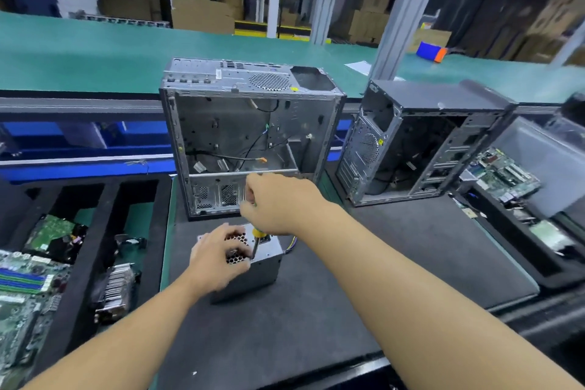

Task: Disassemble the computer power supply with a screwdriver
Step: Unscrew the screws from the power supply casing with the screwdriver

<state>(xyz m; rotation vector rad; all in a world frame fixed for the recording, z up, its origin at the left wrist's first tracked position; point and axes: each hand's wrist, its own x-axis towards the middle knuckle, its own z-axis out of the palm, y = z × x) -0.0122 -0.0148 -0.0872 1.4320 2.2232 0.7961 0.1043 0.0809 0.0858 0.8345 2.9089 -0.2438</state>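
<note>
power supply on mat; left hand holds it; right hand grips screwdriver

Screwdriver: handle wholly enclosed in the right hand; only the yellow collar and shaft show below the grip. Tip and screw: too small and blurred to tell. Power supply: grille partly covered by the left hand, lower left of the grip. Cables, just right of the grip: run behind the wrist. Circuit boards, far left: cut by the frame edge.
</note>
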